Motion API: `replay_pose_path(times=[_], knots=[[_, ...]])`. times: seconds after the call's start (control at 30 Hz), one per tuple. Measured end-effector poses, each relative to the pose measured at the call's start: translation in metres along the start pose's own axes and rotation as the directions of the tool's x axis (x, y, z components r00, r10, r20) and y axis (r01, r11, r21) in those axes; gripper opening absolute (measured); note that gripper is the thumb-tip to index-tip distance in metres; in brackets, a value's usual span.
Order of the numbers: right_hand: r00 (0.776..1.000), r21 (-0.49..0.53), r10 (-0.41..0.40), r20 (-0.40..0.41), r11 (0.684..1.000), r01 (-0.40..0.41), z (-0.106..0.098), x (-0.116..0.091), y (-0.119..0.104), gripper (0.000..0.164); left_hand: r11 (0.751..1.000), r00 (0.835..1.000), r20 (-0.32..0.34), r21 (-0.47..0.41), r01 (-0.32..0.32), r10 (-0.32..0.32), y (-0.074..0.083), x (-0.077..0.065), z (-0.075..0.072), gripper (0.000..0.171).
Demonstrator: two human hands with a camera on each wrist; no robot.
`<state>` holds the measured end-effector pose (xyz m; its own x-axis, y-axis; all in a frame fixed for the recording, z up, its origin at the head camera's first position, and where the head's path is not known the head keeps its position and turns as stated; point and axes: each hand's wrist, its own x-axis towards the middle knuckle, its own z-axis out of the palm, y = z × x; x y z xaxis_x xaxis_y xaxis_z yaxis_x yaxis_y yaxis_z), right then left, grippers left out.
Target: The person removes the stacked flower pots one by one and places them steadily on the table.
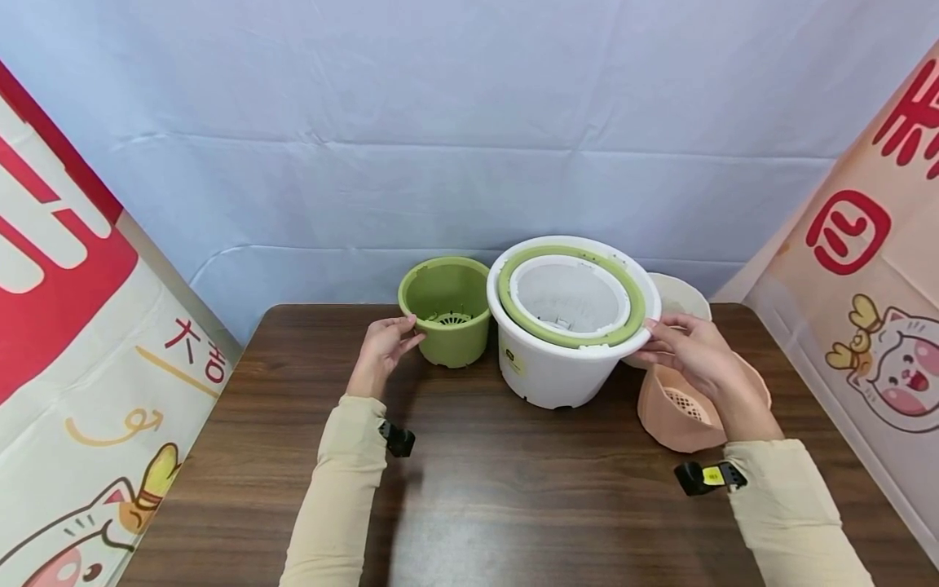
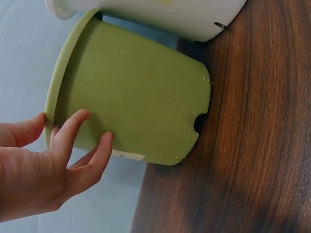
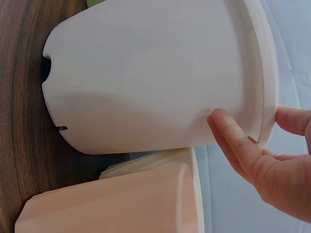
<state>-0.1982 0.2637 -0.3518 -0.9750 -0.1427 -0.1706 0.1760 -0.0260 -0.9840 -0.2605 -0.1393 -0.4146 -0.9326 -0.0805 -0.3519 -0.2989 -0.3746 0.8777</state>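
At the back of the table, a green plastic flowerpot [image 1: 456, 346] stands to the left of a large white flowerpot [image 1: 546, 377]. Inside the white one sit a green pot [image 1: 637, 306] and a smaller white pot [image 1: 572, 297], nested rim within rim. My left hand [image 1: 384, 346] pinches the green flowerpot's rim at its left side, thumb on the rim and fingers against the wall, as the left wrist view shows. With thumb and fingers, my right hand [image 1: 693, 350] pinches the large white flowerpot's rim on the right; two fingertips [image 3: 219, 114] lie along its outer wall.
A pink pot [image 1: 678, 420] with a perforated bottom stands under my right wrist. Behind it is a cream pot [image 1: 685, 295], partly hidden by the white flowerpot and my hand. The brown wooden table [image 1: 528, 497] ends at a pale cloth backdrop [image 1: 455, 163].
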Motion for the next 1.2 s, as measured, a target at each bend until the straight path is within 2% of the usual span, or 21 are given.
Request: replay_pose_path(times=[0.27, 0.57, 0.7, 0.97, 1.2], knots=[[1.000, 0.011, 0.002, 0.010, 1.000, -0.003, 0.000, 0.000, -0.001, 0.024, 0.999, 0.999, 0.014, -0.032, 0.031, -0.031, 0.004, -0.002, -0.004, 0.014], [1.000, 0.017, 0.000, 0.010, 1.000, 0.000, 0.000, -0.001, -0.001, 0.023, 0.996, 0.999, 0.005, 0.075, 0.050, -0.050, 0.009, -0.009, -0.007, 0.035], [1.000, 0.015, -0.001, 0.010, 1.000, 0.001, 0.001, -0.001, -0.001, 0.022, 0.995, 0.998, -0.007, 0.078, 0.059, -0.058, 0.012, -0.013, -0.012, 0.041], [1.000, 0.019, -0.002, 0.013, 1.000, 0.001, 0.001, -0.001, -0.001, 0.023, 0.993, 0.998, -0.058, 0.115, 0.016, -0.009, 0.021, -0.020, -0.016, 0.036], [1.000, 0.014, 0.001, 0.017, 1.000, -0.001, 0.000, -0.001, 0.000, 0.023, 0.982, 0.997, -0.057, 0.187, -0.034, 0.046, 0.029, -0.025, -0.011, 0.040]])
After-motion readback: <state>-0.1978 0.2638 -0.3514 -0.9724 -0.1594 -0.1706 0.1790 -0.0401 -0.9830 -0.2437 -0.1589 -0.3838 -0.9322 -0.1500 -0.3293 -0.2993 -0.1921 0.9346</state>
